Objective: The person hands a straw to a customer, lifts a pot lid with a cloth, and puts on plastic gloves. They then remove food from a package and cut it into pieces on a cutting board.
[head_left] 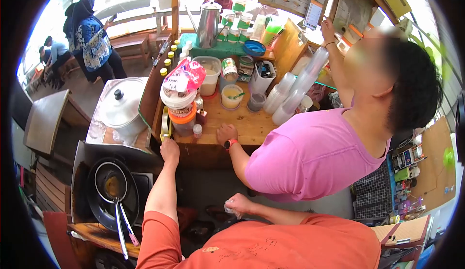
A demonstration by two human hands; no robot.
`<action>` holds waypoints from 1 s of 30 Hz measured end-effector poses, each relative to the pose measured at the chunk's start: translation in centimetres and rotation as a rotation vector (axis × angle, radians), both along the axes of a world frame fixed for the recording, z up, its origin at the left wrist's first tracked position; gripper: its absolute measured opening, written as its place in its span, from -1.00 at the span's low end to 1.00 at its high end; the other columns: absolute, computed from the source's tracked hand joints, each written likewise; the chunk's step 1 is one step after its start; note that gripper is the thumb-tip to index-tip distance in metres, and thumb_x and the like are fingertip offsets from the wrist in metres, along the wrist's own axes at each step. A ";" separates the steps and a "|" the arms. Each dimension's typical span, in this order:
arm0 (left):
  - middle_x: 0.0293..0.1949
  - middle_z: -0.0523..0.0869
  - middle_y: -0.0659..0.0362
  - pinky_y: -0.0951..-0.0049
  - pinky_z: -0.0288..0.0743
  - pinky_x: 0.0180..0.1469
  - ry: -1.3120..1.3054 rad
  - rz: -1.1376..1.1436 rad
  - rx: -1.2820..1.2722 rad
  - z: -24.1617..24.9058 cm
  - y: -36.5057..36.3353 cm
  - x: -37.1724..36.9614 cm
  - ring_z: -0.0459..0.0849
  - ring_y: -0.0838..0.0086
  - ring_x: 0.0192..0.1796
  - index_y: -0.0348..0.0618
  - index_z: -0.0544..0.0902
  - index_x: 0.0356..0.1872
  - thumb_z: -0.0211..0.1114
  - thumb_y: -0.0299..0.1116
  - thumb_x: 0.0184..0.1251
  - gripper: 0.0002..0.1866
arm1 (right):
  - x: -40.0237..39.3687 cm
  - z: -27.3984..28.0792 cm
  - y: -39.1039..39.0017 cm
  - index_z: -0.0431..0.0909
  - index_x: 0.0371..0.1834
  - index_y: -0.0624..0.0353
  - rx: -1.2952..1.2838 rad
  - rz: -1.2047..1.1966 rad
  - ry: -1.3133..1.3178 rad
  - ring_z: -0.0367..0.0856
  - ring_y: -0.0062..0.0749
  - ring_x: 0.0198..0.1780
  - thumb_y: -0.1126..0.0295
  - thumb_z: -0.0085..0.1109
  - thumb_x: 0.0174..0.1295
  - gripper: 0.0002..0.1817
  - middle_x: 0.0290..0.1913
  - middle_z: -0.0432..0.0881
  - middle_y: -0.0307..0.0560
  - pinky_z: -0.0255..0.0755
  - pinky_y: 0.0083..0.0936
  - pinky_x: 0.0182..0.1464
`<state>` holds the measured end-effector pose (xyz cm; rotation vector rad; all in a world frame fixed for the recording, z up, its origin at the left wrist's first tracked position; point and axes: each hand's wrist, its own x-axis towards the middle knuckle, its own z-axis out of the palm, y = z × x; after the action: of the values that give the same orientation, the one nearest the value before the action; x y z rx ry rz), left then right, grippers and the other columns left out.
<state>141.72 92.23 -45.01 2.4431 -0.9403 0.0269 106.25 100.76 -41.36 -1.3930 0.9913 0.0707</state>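
Observation:
My left hand reaches to the counter's left front corner, its fingers closed on the near end of a yellow tape dispenser. Just right of the dispenser stand an orange-lidded tub and a small capped jar. A white bucket sits on top of the tub, with a pink and white plastic bag with handwriting over it. Low in front of my body, my right hand is closed around a crumpled clear plastic bag.
A co-worker in a pink shirt stands at my right, one hand on the wooden counter, the other at a phone. Stacked plastic cups lean nearby. At left are a lidded pot and a wok with a strainer.

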 end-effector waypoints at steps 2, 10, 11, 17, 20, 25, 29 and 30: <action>-0.36 0.74 -0.18 -0.01 0.67 -0.20 0.008 0.010 -0.024 -0.3 -0.7 -0.1 0.77 -0.10 -0.24 -0.29 0.58 -0.32 0.15 -0.29 0.44 -0.76 | 0.3 1.2 0.2 0.57 -0.70 0.17 0.063 0.006 0.018 0.41 -0.62 -0.67 0.24 0.17 0.16 -0.66 -0.70 0.49 -0.28 0.31 -0.47 -0.61; -0.31 0.73 -0.20 0.00 0.59 -0.13 0.236 0.045 -0.291 -2.1 0.1 -0.4 0.74 -0.13 -0.18 -0.32 0.53 -0.14 0.28 -0.35 0.36 -0.77 | 1.0 1.6 0.9 0.57 -0.63 0.16 0.194 -0.037 0.021 0.46 -0.60 -0.68 0.22 0.17 0.22 -0.68 -0.69 0.50 -0.25 0.38 -0.51 -0.61; -0.31 0.74 -0.18 0.03 0.58 -0.11 0.291 0.016 -0.366 -2.6 0.4 -0.3 0.74 -0.12 -0.18 -0.32 0.53 -0.11 0.31 -0.38 0.33 -0.75 | 1.2 1.3 1.0 0.57 -0.63 0.15 0.149 -0.043 -0.003 0.47 -0.59 -0.68 0.22 0.17 0.22 -0.68 -0.69 0.50 -0.25 0.37 -0.53 -0.62; -0.28 0.78 -0.07 0.17 0.62 -0.12 0.350 -0.031 -0.439 1.5 5.9 -2.8 0.78 0.07 -0.21 -0.30 0.63 -0.12 0.34 -0.37 0.28 -0.76 | 3.1 2.7 1.7 0.58 -0.55 0.11 0.211 -0.161 -0.126 0.42 -0.60 -0.70 0.18 0.15 0.34 -0.67 -0.65 0.50 -0.27 0.26 -0.55 -0.69; -0.40 0.78 0.02 0.31 0.63 -0.22 0.362 -0.175 -0.482 8.1 11.8 -7.0 0.80 0.28 -0.34 -0.31 0.69 -0.22 0.35 -0.37 0.29 -0.81 | 5.1 4.9 3.1 0.57 -0.44 0.11 0.265 -0.330 -0.276 0.43 -0.55 -0.70 0.08 0.10 0.41 -0.63 -0.59 0.52 -0.23 0.23 -0.52 -0.71; -0.08 0.73 -0.11 0.30 0.58 0.04 0.259 -0.481 -0.547 17.9 25.5 -16.3 0.74 0.14 -0.05 -0.33 0.64 0.01 0.35 -0.45 0.27 -0.70 | 9.0 7.2 6.7 0.56 -0.19 -0.05 0.552 -0.326 -0.555 0.50 -0.54 -0.53 -0.01 -0.05 0.51 -0.68 -0.45 0.54 -0.34 0.34 -0.51 -0.58; 0.10 0.65 -0.19 0.21 0.51 0.20 0.082 -0.412 -0.466 20.5 35.0 -19.2 0.67 -0.02 0.13 -0.32 0.58 0.14 0.35 -0.47 0.25 -0.58 | 12.6 9.9 14.6 0.52 -0.22 -0.09 0.676 -0.253 -0.561 0.48 -0.57 -0.54 -0.01 -0.07 0.51 -0.69 -0.43 0.54 -0.31 0.31 -0.56 -0.60; 0.06 0.67 -0.18 0.20 0.53 0.16 0.201 -0.321 -0.508 21.3 37.3 -19.6 0.68 -0.02 0.10 -0.32 0.60 0.10 0.37 -0.47 0.24 -0.60 | 12.3 12.2 16.9 0.51 -0.23 -0.08 0.692 -0.185 -0.526 0.46 -0.57 -0.57 -0.01 -0.08 0.51 -0.69 -0.43 0.54 -0.30 0.27 -0.59 -0.64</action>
<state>122.10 129.50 -23.69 1.7802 -1.0705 -0.0813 118.58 117.68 -29.20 -0.6272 0.5621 -0.0835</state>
